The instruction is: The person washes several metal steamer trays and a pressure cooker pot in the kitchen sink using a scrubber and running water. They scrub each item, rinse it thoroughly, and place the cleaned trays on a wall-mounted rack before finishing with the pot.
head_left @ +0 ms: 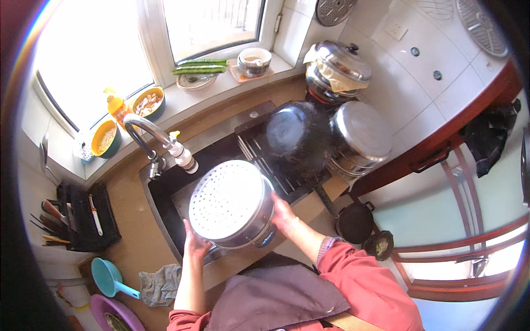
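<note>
Both my hands hold a round metal steamer tier (pixel 227 202) over the dark sink (pixel 174 194). Its perforated face is turned up towards me, bright with glare, and a side handle (pixel 265 238) shows at its near edge. My left hand (pixel 195 242) grips the lower left of the wall, thumb up along the side. On the right side, my right hand (pixel 283 210) clasps the rim, its fingers partly hidden behind the wall. A curved chrome faucet (pixel 151 128) with a white filter nozzle (pixel 184 157) stands just beyond the tier.
An upturned black wok (pixel 294 136) rests on the slatted drainer, beside an upturned metal pot (pixel 364 128). Behind stands a lidded steamer (pixel 341 66). Left are a knife block (pixel 66 219), a knife (pixel 96 215), a blue ladle (pixel 108 277) and a cloth (pixel 160 285). Cucumbers (pixel 201 67) lie on the windowsill.
</note>
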The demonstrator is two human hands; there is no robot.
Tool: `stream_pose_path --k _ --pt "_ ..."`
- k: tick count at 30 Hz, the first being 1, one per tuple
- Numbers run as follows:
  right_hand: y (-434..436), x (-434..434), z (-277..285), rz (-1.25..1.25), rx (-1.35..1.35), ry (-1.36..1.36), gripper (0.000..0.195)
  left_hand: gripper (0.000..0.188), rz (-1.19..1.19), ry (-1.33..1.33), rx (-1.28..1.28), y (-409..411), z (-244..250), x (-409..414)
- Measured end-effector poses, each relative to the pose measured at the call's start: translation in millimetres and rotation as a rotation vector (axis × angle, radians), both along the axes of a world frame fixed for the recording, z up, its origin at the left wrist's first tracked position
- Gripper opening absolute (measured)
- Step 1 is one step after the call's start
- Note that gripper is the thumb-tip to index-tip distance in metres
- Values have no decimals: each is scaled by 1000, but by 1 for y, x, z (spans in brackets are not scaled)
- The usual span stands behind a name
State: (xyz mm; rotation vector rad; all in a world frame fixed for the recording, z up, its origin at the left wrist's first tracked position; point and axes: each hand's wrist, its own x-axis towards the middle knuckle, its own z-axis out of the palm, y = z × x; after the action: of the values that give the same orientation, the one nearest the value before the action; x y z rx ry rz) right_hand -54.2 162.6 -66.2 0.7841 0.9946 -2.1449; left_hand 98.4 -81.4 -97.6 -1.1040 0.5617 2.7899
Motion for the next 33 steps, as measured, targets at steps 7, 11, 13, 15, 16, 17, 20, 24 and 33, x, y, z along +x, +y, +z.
stream_pose_path --k 7,11,13,15,16,17,20,24,33 --pt "31 39 110 464 114 503 72 42 42 354 -156 18 3 34" --pt "44 41 95 345 443 783 75 41 63 439 -401 49 25 33" --pt "49 37 117 355 213 868 83 43 81 560 -402 51 37 32" --pt "67 26 137 284 201 828 92 53 92 641 -249 74 58 25" --pt "76 24 163 245 177 831 93 57 58 676 -301 85 78 21" --pt "89 20 181 210 145 827 94 60 27 702 -358 96 97 18" --pt "176 -1 238 57 542 1190 100 64 2 439 -553 123 91 -6" --pt "313 -44 303 -402 557 1297 103 50 170 91 -580 119 42 -13" --pt "555 -199 365 -1056 619 1656 91 44 171 -40 -433 241 43 -49"
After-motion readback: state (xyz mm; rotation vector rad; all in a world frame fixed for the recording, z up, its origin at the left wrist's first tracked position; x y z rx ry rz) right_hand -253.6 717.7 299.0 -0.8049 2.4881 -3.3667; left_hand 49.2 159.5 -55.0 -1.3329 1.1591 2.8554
